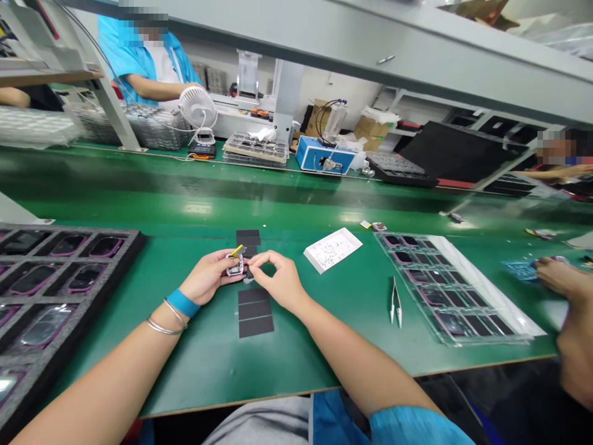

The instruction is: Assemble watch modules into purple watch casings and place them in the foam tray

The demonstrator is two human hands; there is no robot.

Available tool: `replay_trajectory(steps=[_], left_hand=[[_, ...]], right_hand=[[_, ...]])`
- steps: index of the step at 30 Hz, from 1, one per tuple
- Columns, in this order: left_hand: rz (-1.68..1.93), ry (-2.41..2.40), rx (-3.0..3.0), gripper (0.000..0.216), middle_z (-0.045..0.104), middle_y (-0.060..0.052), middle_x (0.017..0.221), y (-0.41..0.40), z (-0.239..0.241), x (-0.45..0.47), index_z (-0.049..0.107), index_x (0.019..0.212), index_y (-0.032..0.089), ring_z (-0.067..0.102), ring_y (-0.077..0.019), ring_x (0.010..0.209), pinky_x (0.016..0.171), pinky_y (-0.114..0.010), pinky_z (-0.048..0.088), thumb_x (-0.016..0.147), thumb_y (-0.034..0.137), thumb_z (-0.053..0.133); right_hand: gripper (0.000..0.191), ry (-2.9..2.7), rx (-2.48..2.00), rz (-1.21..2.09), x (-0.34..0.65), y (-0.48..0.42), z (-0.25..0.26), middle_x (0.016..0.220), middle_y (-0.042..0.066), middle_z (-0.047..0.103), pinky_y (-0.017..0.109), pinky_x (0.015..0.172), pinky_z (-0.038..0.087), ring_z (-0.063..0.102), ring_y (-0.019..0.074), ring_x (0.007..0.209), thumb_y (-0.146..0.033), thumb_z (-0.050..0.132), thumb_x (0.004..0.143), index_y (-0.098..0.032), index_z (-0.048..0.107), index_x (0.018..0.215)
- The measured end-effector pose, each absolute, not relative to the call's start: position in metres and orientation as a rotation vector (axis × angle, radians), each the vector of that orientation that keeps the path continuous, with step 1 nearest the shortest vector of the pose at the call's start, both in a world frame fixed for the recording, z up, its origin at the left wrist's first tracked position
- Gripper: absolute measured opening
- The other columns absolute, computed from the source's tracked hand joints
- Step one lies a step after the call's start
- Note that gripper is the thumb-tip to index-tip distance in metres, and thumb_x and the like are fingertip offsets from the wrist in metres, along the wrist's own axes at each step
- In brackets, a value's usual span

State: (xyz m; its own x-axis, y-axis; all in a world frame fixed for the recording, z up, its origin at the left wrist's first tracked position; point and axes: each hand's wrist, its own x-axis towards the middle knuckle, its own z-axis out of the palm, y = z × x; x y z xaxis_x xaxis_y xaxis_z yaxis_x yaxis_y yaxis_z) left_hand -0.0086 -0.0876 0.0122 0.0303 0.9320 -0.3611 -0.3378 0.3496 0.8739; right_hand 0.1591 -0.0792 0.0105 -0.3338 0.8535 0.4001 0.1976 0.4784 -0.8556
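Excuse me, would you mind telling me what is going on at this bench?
The person's left hand holds a small device; the right hand is pinched close beside it, though any part it grips is too small to make out. Dark rectangular sheets lie near the hands on the green bench. To the right are a white tray of tiny pieces, tweezers and a clear tray of dark parts; at the left is a foam tray of purple-framed parts.
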Motion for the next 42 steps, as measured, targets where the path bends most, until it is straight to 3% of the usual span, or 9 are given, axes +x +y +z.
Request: replay_trajectory(steps=[8,14,24,28,32,35,37,40,42], left_hand=[[1.029,1.13,0.691,0.023,0.068,-0.005,0.075,-0.093,0.011,0.0,0.069,0.091,0.012,0.063,-0.0129,0.065,0.064,-0.027,0.058,0.069,0.013,0.069],[1.034,1.128,0.702,0.024,0.069,-0.007,0.078,-0.093,0.01,0.001,0.07,0.09,0.012,0.064,-0.0138,0.066,0.063,-0.027,0.058,0.066,0.015,0.072],[1.038,1.07,0.692,0.024,0.07,-0.008,0.081,-0.092,0.004,-0.001,0.069,0.092,0.012,0.065,-0.0141,0.068,0.066,-0.027,0.057,0.068,0.015,0.072],[1.037,1.064,0.677,0.022,0.071,-0.008,0.083,-0.092,0.005,-0.001,0.069,0.092,0.013,0.065,-0.0143,0.071,0.066,-0.025,0.057,0.071,0.014,0.068],[1.08,1.052,0.641,0.02,0.069,-0.006,0.074,-0.092,0.006,0.0,0.069,0.089,0.011,0.064,-0.0134,0.065,0.065,-0.027,0.058,0.07,0.009,0.067],[1.113,1.038,0.629,0.021,0.067,-0.005,0.071,-0.092,0.006,-0.001,0.069,0.089,0.011,0.063,-0.0121,0.06,0.065,-0.028,0.058,0.068,0.008,0.067],[1.118,1.035,0.634,0.02,0.069,-0.006,0.075,-0.092,0.006,-0.002,0.069,0.089,0.012,0.064,-0.0133,0.063,0.065,-0.028,0.058,0.069,0.009,0.067],[1.1,1.048,0.646,0.021,0.071,-0.009,0.082,-0.091,0.006,-0.003,0.069,0.091,0.012,0.067,-0.0159,0.07,0.066,-0.028,0.058,0.071,0.01,0.067],[1.069,1.05,0.662,0.023,0.071,-0.01,0.081,-0.091,0.006,-0.003,0.068,0.094,0.012,0.068,-0.0177,0.071,0.066,-0.028,0.058,0.071,0.01,0.066]], right_hand=[[0.01,-1.68,-0.968,1.107,0.156,-0.074,0.003,0.071,0.0,0.067,0.028,0.069,0.05,0.063,0.0151,0.069,-0.022,0.068,0.067,-0.018,0.059,0.068],[0.018,-1.628,-0.926,1.154,0.152,-0.075,0.002,0.07,-0.002,0.065,0.028,0.07,0.05,0.063,0.0147,0.068,-0.022,0.068,0.067,-0.02,0.053,0.074],[0.015,-1.663,-0.999,1.08,0.147,-0.077,-0.002,0.073,-0.002,0.066,0.028,0.07,0.05,0.063,0.0148,0.07,-0.02,0.067,0.068,-0.02,0.052,0.071],[0.013,-1.751,-1.021,0.963,0.147,-0.079,-0.001,0.074,-0.003,0.066,0.028,0.073,0.048,0.062,0.0139,0.07,-0.015,0.066,0.071,-0.021,0.054,0.071],[0.012,-1.997,-1.035,0.614,0.145,-0.082,0.0,0.073,-0.001,0.064,0.034,0.085,0.042,0.058,0.0162,0.078,-0.012,0.063,0.076,-0.022,0.058,0.072],[0.006,-2.123,-1.033,0.377,0.144,-0.085,0.001,0.089,0.005,0.063,0.041,0.091,0.037,0.053,0.0217,0.095,-0.016,0.06,0.082,-0.022,0.062,0.082],[0.015,-2.08,-1.077,0.322,0.145,-0.084,0.001,0.106,0.009,0.059,0.043,0.093,0.036,0.048,0.0252,0.105,-0.021,0.065,0.079,-0.022,0.062,0.094],[0.037,-1.908,-1.109,0.532,0.149,-0.076,-0.002,0.114,0.01,0.054,0.04,0.093,0.041,0.049,0.0241,0.108,-0.027,0.07,0.073,-0.022,0.058,0.107],[0.033,-1.815,-1.052,0.8,0.151,-0.069,-0.005,0.108,0.007,0.059,0.034,0.089,0.045,0.055,0.0195,0.101,-0.029,0.067,0.076,-0.021,0.058,0.107]])
